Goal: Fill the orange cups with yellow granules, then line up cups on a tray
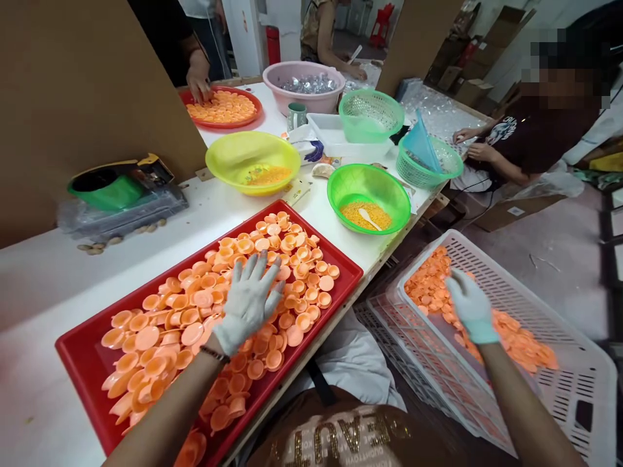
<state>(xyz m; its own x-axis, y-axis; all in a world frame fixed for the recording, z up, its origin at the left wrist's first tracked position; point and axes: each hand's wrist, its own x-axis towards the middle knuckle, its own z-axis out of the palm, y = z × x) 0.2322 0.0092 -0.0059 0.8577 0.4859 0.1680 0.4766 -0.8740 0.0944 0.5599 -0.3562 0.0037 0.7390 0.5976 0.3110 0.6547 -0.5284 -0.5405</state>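
Note:
Gloved in white, my left hand (253, 298) lies flat with fingers spread over small orange plastic cups (192, 334). They fill a red rectangular tray (80, 350) on the white table, some upright and others turned over. To the right, my gloved right hand (470, 305) reaches into a white slatted plastic crate (540, 292) beside the table. Its fingers point down and curl against a heap of orange plastic pieces (518, 340) in there. The fingertips are partly hidden, so whether they hold a piece does not show.
Behind the tray stand a yellow basin (253, 155) and a green basin (350, 178) with yellow bits and a spoon. A pink basin (277, 84) and green baskets (372, 110) are farther back. One co-worker's hand (198, 78) touches a round red tray (256, 117); another person sits at right.

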